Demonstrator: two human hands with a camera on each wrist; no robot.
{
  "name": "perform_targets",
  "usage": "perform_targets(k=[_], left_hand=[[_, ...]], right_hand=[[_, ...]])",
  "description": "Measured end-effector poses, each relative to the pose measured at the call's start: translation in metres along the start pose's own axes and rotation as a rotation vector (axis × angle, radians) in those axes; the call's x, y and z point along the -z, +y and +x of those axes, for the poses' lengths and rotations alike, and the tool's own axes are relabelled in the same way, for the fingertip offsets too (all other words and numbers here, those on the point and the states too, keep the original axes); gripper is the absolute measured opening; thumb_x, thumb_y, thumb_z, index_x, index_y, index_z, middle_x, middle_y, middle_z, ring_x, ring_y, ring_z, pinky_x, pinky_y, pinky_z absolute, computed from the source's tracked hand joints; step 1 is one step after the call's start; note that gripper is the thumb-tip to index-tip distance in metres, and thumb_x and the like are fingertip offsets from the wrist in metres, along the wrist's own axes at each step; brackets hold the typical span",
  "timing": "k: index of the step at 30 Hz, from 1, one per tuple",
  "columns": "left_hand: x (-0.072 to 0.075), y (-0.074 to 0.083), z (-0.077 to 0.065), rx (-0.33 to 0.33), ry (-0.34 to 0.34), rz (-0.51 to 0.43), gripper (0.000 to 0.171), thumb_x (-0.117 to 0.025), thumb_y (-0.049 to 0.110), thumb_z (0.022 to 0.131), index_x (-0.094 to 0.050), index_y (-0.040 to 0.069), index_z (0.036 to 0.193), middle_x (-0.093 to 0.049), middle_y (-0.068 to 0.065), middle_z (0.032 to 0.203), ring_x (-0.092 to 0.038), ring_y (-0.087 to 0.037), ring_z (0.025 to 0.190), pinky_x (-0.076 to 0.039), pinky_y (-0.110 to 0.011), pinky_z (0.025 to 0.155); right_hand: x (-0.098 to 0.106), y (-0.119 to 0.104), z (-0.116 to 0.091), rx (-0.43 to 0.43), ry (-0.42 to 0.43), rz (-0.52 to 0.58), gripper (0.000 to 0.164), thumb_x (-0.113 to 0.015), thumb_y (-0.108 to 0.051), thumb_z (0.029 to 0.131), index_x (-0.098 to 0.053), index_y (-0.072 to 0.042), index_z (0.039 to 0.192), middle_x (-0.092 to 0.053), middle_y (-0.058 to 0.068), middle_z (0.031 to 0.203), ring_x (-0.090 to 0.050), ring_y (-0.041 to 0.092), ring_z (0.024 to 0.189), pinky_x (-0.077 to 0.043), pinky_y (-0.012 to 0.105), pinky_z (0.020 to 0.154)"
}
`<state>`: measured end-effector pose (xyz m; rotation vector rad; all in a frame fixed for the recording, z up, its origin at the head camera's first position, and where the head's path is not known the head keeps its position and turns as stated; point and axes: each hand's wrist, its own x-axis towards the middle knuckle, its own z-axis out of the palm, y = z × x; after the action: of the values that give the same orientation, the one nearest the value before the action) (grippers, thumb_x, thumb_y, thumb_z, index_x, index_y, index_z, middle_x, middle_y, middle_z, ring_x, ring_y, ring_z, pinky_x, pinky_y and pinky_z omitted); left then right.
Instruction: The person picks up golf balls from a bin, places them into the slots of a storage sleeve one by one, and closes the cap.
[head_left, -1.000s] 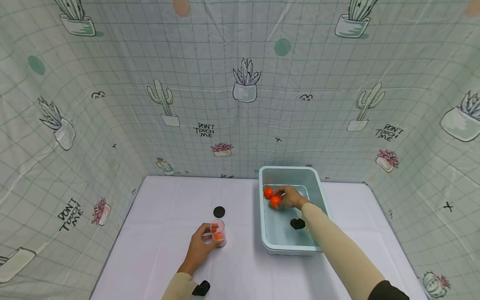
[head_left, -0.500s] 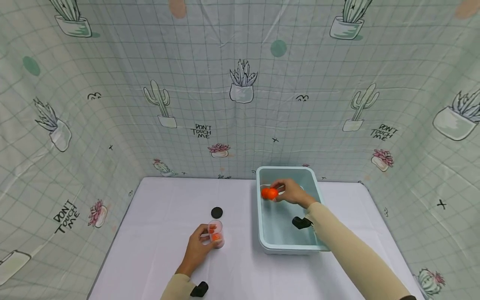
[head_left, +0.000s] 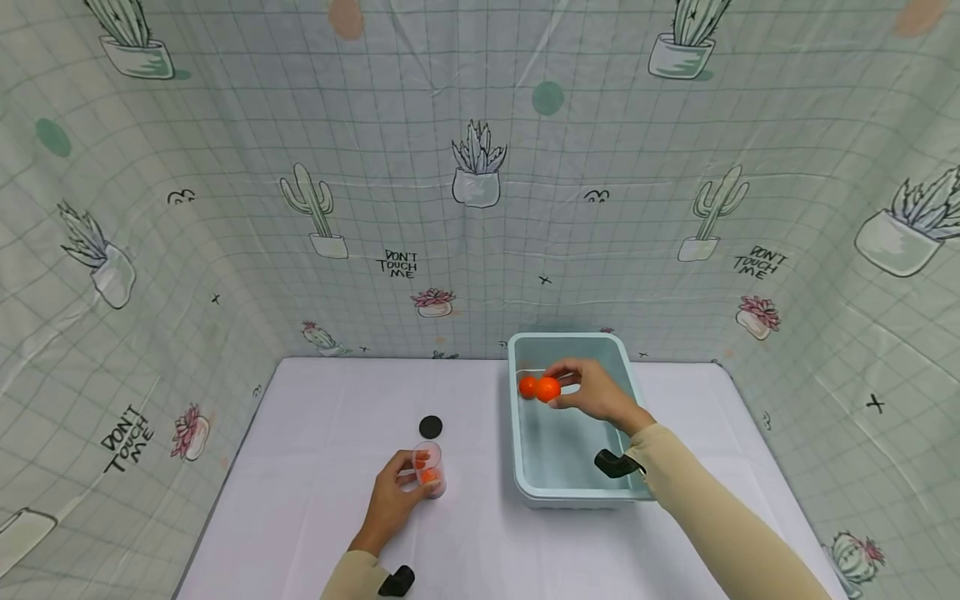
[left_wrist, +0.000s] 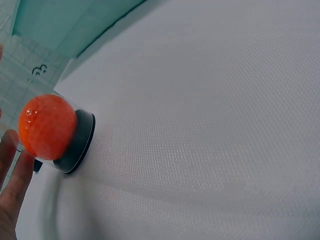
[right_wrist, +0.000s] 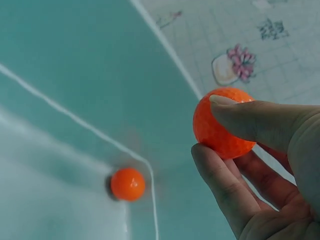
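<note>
In the head view, my left hand (head_left: 392,502) grips a clear plastic cylinder (head_left: 427,454) that stands on the white table. An orange ball (left_wrist: 47,126) sits inside it, just above its black base (left_wrist: 80,142), in the left wrist view. My right hand (head_left: 597,393) is over the pale blue bin (head_left: 570,467), pinching an orange golf ball (right_wrist: 220,130) between thumb and fingers. Dimples show on that ball in the right wrist view. A second orange ball (right_wrist: 128,184) lies in a far corner of the bin, apart from the hand.
A round black lid (head_left: 431,427) lies on the table (head_left: 337,417) just behind the cylinder. The bin's raised rim stands between the two hands. A patterned cloth (head_left: 480,275) hangs behind the table and along both sides.
My right hand has lifted the golf ball up from the bin's floor and drawn slightly back. The left hand keeps its grip on the cylinder. The whole head view has shifted slightly.
</note>
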<state>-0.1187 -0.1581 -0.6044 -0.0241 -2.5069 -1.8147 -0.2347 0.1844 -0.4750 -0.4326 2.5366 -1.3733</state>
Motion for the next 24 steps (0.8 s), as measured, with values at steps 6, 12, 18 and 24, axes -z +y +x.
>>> perform_targets(k=[6,12,18,24], left_hand=[[0.002,0.013,-0.002,-0.016,-0.016,-0.008,0.046,-0.079,0.006,0.072,-0.057,0.007,0.112,-0.056,-0.013,0.11,-0.057,-0.028,0.1,-0.05,-0.037,0.086],[0.006,0.038,-0.008,0.012,-0.03,-0.004,0.044,-0.076,0.001,0.073,-0.055,0.001,0.112,-0.055,-0.017,0.11,-0.057,-0.031,0.1,-0.049,-0.04,0.087],[0.006,0.039,-0.009,0.024,-0.036,-0.018,0.045,-0.075,-0.004,0.072,-0.055,-0.001,0.113,-0.055,-0.019,0.111,-0.057,-0.032,0.101,-0.049,-0.04,0.087],[0.006,0.039,-0.009,0.018,-0.034,-0.029,0.045,-0.075,-0.003,0.072,-0.055,-0.001,0.112,-0.055,-0.019,0.111,-0.057,-0.034,0.101,-0.049,-0.04,0.087]], right_hand=[[-0.006,-0.014,-0.011,0.018,0.012,-0.001,0.045,-0.081,-0.011,0.069,-0.063,-0.013,0.11,-0.061,0.003,0.111,-0.058,0.023,0.1,-0.052,0.037,0.078],[-0.018,-0.025,-0.018,0.072,-0.015,0.061,0.044,-0.08,-0.007,0.07,-0.063,-0.014,0.11,-0.06,0.001,0.114,-0.059,0.021,0.1,-0.053,0.032,0.073],[-0.032,-0.035,-0.021,0.098,-0.035,0.12,0.041,-0.078,-0.003,0.07,-0.064,-0.015,0.107,-0.055,0.004,0.125,-0.059,0.021,0.098,-0.053,0.033,0.073],[-0.048,-0.044,-0.021,0.133,-0.033,0.087,0.041,-0.079,-0.005,0.07,-0.064,-0.015,0.107,-0.058,0.005,0.117,-0.059,0.02,0.098,-0.051,0.034,0.076]])
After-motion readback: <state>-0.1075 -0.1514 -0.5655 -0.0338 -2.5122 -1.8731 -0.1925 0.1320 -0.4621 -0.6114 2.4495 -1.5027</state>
